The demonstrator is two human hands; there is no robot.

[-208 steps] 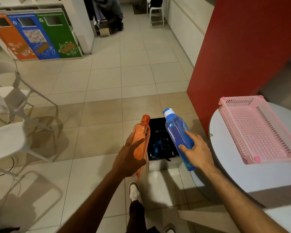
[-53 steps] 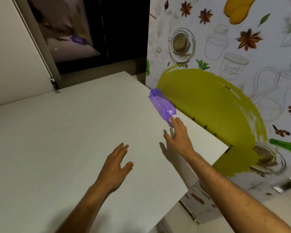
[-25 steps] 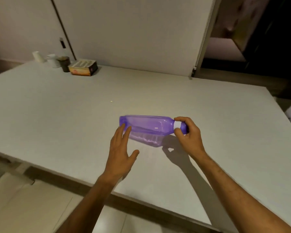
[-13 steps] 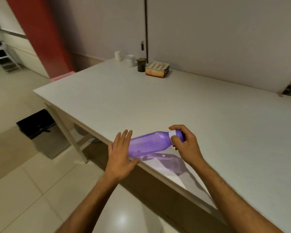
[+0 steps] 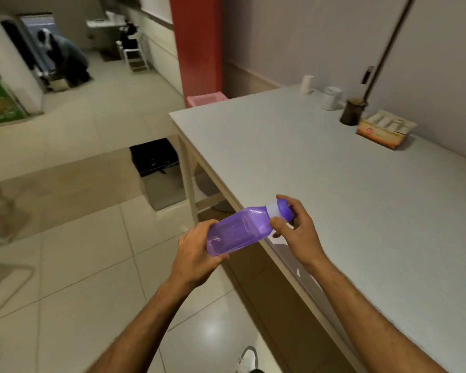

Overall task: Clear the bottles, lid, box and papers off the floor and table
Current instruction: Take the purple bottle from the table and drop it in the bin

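A person is holding a purple bottle (image 5: 238, 229) in both bare hands at the near edge of a long white table (image 5: 361, 184), the bottle lying almost level in the air, just off the table's edge and over the tiled floor (image 5: 78, 265). The left hand (image 5: 197, 254) is cupping the bottle's base, fingers curled under and around it, while the right hand (image 5: 297, 230) is closing on the neck and purple cap (image 5: 284, 212), thumb and fingers pinching it from either side. The cap end is pointing right and slightly up, toward the tabletop; the base is pointing left.

Farther along the table, against the far wall, an orange and white box (image 5: 385, 129) is lying flat, with a dark cup (image 5: 351, 113) just beside it and two white cups (image 5: 331, 98) a little farther left. On the floor beyond the table's left leg, a black bin (image 5: 154, 157) is standing open. A pink basket (image 5: 206, 99) is showing past the table's far corner, at the foot of a red pillar (image 5: 197, 44).
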